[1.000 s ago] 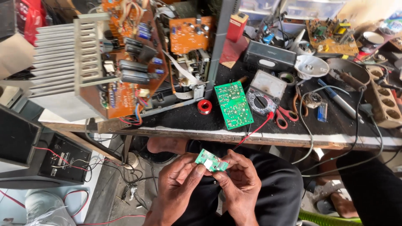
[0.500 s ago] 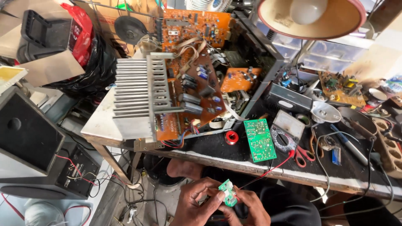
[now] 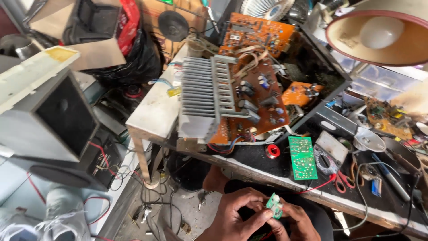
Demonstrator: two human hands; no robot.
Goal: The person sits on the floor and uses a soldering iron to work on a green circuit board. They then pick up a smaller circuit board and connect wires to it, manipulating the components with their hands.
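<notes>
Head view shows both bare hands low in the frame, over the person's lap and below the workbench edge. Left hand (image 3: 232, 214) and right hand (image 3: 298, 223) meet around a small green circuit board with a white connector block (image 3: 274, 206); fingertips of both hands are closed on its edges, holding it tilted between them, clear of the bench. How firmly each finger presses cannot be told. Directly above the grip, on the dark worktop, lies a larger green rectangular printed circuit board (image 3: 302, 157), flat and well apart from the hands. Just left of that board sits a small red ring-shaped spool (image 3: 272, 151). Right of it rests a grey multimeter with a round dial (image 3: 329, 154), and red-handled scissors (image 3: 344, 180) lie just beyond, with a red wire (image 3: 318, 185) running from that area down toward the hands. Further above and left of the grip stands a ribbed silver aluminium heat sink (image 3: 203, 96), joined to a large orange circuit board carrying capacitors (image 3: 261, 98). A cream lamp shade with a white bulb (image 3: 383, 35) hangs at upper right. A grey speaker cabinet (image 3: 49, 118) stands far left of the grip.
</notes>
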